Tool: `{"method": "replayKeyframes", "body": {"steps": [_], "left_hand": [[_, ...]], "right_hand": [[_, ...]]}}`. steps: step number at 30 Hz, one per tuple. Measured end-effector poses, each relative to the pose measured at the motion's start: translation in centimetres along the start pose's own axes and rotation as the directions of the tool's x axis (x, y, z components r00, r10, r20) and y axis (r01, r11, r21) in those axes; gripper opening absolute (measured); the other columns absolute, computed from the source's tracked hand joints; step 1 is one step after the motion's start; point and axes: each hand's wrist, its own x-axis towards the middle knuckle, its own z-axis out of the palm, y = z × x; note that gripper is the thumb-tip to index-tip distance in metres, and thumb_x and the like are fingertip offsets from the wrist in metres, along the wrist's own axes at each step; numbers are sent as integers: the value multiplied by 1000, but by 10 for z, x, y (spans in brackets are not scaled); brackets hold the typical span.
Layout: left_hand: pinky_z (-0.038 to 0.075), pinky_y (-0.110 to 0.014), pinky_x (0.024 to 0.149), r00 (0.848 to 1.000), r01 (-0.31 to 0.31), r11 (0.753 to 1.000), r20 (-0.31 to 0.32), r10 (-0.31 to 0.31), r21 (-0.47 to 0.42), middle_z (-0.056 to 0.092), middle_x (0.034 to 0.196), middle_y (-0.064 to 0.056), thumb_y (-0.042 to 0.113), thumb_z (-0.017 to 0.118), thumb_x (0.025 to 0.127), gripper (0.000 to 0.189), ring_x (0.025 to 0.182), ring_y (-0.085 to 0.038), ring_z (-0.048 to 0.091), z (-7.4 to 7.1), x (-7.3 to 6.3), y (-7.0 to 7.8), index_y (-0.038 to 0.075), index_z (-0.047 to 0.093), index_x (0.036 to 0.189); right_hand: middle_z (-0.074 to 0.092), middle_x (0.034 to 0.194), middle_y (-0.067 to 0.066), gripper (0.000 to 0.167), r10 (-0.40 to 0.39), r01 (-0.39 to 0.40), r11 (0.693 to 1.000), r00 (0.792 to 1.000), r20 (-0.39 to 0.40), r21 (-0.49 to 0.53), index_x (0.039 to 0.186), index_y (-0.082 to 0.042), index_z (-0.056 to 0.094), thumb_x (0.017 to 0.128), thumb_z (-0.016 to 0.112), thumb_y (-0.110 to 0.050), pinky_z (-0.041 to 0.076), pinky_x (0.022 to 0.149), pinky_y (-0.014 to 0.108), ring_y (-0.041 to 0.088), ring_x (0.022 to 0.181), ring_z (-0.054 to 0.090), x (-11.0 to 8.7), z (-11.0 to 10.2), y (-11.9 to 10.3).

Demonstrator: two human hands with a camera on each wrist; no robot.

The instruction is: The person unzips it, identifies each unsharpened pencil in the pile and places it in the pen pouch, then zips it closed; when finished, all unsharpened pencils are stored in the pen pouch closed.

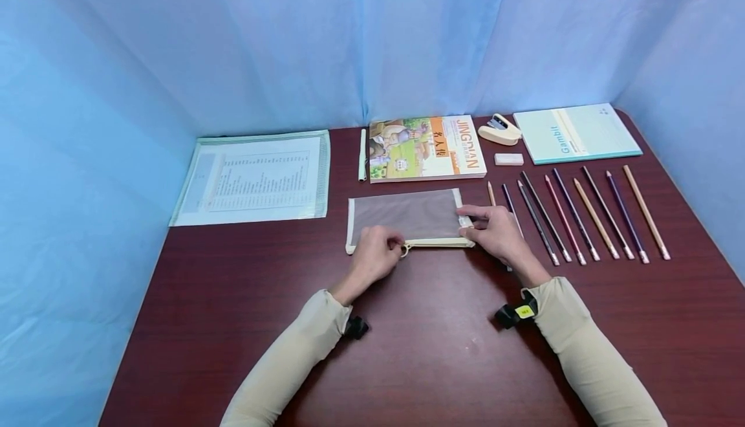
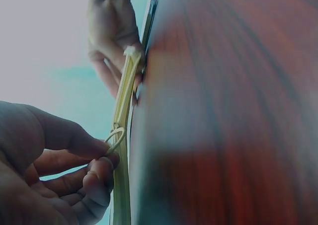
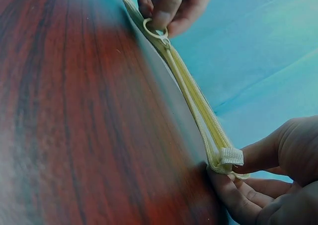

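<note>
A mesh zip pouch [image 1: 407, 213] with pale yellow edging lies flat on the table. My left hand [image 1: 377, 252] pinches the ring-shaped zipper pull [image 3: 155, 29] between thumb and index finger, partway along the pouch's near edge. The right-hand corner of the pouch is held between the thumb and fingers of my right hand [image 1: 497, 229]. Seen from the right wrist, the yellow zipper [image 3: 191, 93] is parted between the pull and that corner. Several pencils [image 1: 563, 210] lie in a row just right of my right hand, which partly covers the nearest ones.
Behind the pouch lie a book [image 1: 427, 149], a pale green pen [image 1: 363, 155], a white eraser [image 1: 509, 159] and a cream sharpener-like item [image 1: 499, 131]. A mesh-edged document folder [image 1: 256, 178] is at the left. At the back right is a light-green notebook [image 1: 576, 132]. Blue curtains [image 1: 279, 45] border the table.
</note>
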Motion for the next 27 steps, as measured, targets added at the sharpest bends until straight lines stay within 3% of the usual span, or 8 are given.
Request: {"method": "replayKeyframes", "body": {"steps": [7, 11, 19, 22, 27], "left_hand": [[46, -15, 55, 999, 29, 999, -22, -29, 15, 72, 68, -4, -4, 64, 74, 17, 61, -10, 58, -19, -8, -21, 6, 78, 76], [43, -13, 54, 999, 48, 999, -14, -48, 20, 70, 66, -3, -3, 64, 75, 17, 59, -8, 53, -31, -14, -32, 6, 78, 76], [43, -12, 54, 990, 141, 990, 5, -142, 23, 71, 68, -5, -3, 63, 74, 17, 60, -7, 54, -57, -28, -57, 5, 78, 78], [42, -11, 54, 987, 159, 987, 37, -159, 3, 70, 69, -5, -2, 63, 75, 17, 60, -6, 52, -65, -30, -65, 4, 78, 79], [44, -11, 55, 987, 162, 987, 21, -162, 9, 70, 67, -5, -1, 65, 74, 13, 59, -5, 53, -75, -31, -75, 4, 77, 75]], "right_hand": [[67, 125, 24, 39, -1, 0, 1000, 1000, -9, -22, 122, -1, 70, 83, 75, -5, 51, 60, 7, 18, 87, 74, 1, 0, 1], [70, 120, 25, 39, 2, -2, 1000, 1000, -14, -17, 122, -1, 70, 83, 76, -4, 50, 60, 7, 19, 85, 74, 0, 1, 1], [66, 128, 23, 39, 10, -10, 1000, 1000, -12, -23, 121, -1, 71, 82, 76, -4, 50, 59, 6, 22, 88, 74, -1, 1, 2], [67, 126, 24, 40, 14, -14, 1000, 1000, -4, -7, 122, 0, 70, 82, 75, -2, 50, 60, 7, 26, 91, 74, 0, 0, 1], [70, 116, 26, 39, 40, -40, 999, 999, 0, 22, 121, 0, 70, 82, 74, 0, 51, 58, 9, 27, 90, 75, 1, 0, 1]]}}
